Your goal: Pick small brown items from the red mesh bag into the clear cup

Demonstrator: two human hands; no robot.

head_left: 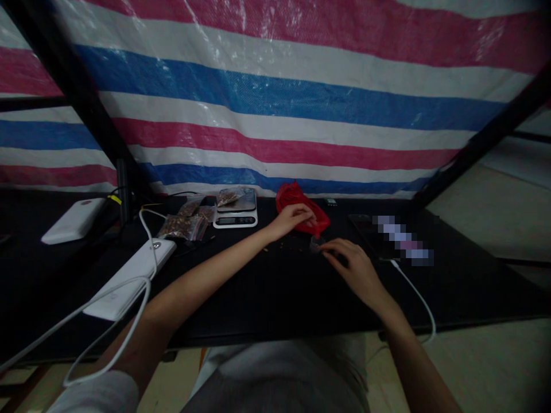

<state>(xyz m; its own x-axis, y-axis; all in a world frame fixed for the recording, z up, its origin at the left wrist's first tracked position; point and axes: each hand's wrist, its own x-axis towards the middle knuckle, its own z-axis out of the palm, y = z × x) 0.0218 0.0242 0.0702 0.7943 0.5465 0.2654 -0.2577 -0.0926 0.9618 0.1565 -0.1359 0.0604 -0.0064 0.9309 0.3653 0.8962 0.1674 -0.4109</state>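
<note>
My left hand [295, 220] reaches over the mouth of a crumpled red plastic bag [289, 197]. Its fingers are bent together against the bag, and what lies between the fingertips is hidden. Close by on the right, my right hand [352, 263] pinches the edge of a small clear plastic bag [315, 245], just in front of the red one. A few small brownish bits [282, 245] lie scattered on the black tabletop [267, 287]. To the left, a white digital scale [236, 220] bears a small bag of brown bits [229, 197].
Several filled clear bags [183, 226] lie left of the scale. Two white power banks [129, 279] [74, 221] and a looping white cable [148, 287] occupy the left side. A phone [370, 235] on a white cord lies at right. Striped sheeting [275, 103] hangs behind.
</note>
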